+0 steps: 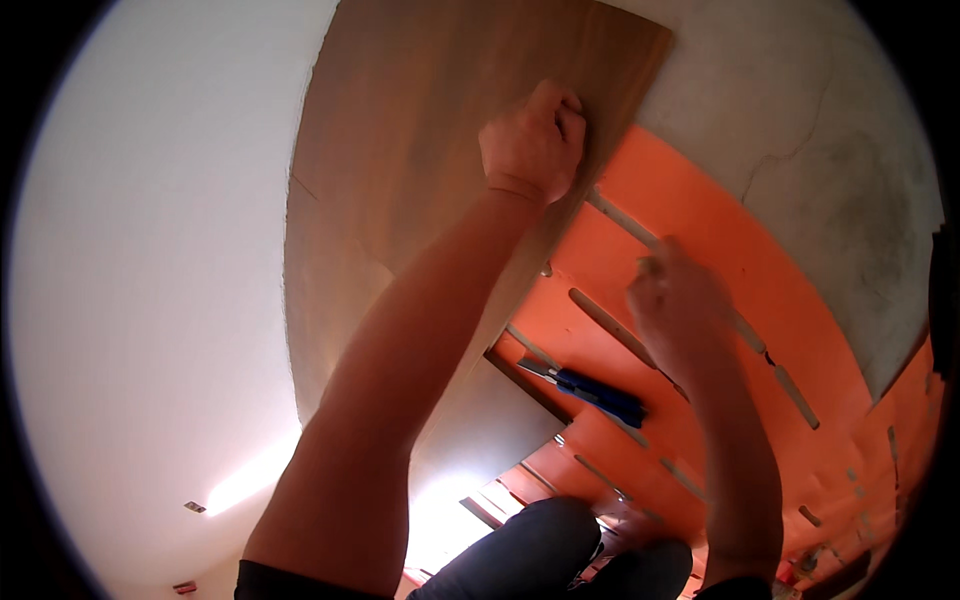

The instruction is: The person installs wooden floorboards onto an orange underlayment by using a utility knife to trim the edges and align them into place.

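My left hand (535, 145) is closed in a fist over the brown wood-look board (400, 130), near its right edge. What its fingers hold, if anything, is hidden. To the right, my right hand (680, 295) is over the orange sheet (690, 185), its fingers curled together and slightly blurred by motion. Anything small in them cannot be made out. Between my forearms a blue-handled tool with a metal end (595, 392) lies on the orange sheet. Long slots with pale strips (610, 325) run across that sheet.
A white wall (150, 250) borders the board on the left. Grey, cracked concrete (800, 150) lies beyond the orange sheet at upper right. Another board section (490, 410) shines with reflected light below the first one. My knees (530, 555) show at the lower edge.
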A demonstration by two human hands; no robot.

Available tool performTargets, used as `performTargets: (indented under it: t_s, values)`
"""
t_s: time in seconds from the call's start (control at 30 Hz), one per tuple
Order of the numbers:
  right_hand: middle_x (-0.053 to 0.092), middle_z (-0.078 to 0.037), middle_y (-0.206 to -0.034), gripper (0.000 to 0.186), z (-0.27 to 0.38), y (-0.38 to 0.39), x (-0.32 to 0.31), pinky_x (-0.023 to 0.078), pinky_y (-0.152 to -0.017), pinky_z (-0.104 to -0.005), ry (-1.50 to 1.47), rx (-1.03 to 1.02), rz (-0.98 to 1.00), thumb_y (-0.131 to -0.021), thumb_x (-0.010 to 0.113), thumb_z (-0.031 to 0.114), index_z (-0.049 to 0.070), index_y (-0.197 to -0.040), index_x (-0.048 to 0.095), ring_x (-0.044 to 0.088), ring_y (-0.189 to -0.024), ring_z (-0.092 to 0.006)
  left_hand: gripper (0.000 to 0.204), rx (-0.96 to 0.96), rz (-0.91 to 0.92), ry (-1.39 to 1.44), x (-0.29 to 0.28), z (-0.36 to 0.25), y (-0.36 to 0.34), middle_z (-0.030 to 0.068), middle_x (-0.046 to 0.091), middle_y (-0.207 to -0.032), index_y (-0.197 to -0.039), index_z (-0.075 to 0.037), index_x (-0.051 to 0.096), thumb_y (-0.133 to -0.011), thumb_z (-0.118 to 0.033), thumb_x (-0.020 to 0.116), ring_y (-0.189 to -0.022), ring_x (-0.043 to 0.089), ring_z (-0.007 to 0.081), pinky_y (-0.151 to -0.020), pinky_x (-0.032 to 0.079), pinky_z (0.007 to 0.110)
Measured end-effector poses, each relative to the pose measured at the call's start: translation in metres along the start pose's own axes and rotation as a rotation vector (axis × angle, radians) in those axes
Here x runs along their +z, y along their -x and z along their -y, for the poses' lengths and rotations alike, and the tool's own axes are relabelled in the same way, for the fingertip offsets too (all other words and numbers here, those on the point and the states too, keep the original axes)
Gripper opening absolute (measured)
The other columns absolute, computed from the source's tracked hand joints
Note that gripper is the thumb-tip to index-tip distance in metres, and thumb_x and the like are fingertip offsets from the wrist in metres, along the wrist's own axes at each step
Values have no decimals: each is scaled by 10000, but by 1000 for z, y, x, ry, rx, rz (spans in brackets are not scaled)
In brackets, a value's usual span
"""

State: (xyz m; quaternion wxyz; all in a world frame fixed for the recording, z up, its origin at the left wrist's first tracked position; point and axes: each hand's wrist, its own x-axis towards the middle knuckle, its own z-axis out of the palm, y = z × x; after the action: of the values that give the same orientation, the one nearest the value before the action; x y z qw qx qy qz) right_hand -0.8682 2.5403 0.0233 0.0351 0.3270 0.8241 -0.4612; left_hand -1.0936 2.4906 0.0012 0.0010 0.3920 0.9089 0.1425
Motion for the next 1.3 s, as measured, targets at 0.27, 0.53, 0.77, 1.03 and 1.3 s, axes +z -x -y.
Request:
performTargets:
  t_s: [0.27, 0.53, 0.77, 1.03, 1.3]
  values:
    - [684, -106, -761, 132, -4, 0, 7, 538, -590, -364, -641, 52, -222, -993, 632, 152, 40, -970, 567, 703, -661, -226, 200, 56, -72, -6, 14, 9, 1, 134, 726, -831, -989, -179, 716, -971, -224, 522, -758, 708, 364, -687, 550, 462]
    - [688, -73, -790, 152, -11, -11, 31, 500, -550, -293, -869, -110, -434, -975, 695, 124, 30, -986, 576, 637, -604, -136, 218, 81, -125, 193, 14, 6, 1, 79, 689, -824, -1004, -86, 716, -958, -129, 508, -721, 629, 201, -686, 508, 345]
    - [664, -74, -762, 137, -27, -21, 3, 481, -548, -270, -1318, -34, -421, -977, 677, 113, 29, -958, 571, 631, -608, -113, 223, 27, -128, 262, 11, 8, 0, -24, 637, -833, -1044, -50, 717, -948, -79, 517, -717, 510, 71, -672, 448, 244]
    - [696, -46, -754, 140, -38, -21, -21, 489, -543, -228, -1153, -57, -640, -968, 709, 71, 15, -925, 587, 634, -645, -61, 216, 55, -140, 219, 11, 4, 2, -29, 640, -835, -1055, -44, 718, -978, -101, 525, -702, 487, 59, -644, 432, 243]
    - [660, -52, -725, 104, -27, -24, -13, 495, -549, -232, -822, -153, -687, -946, 701, 21, 28, -956, 598, 648, -606, -86, 210, 17, -132, 197, 4, -5, 7, 0, 638, -787, -1088, -37, 718, -997, -129, 551, -699, 533, 83, -650, 460, 265]
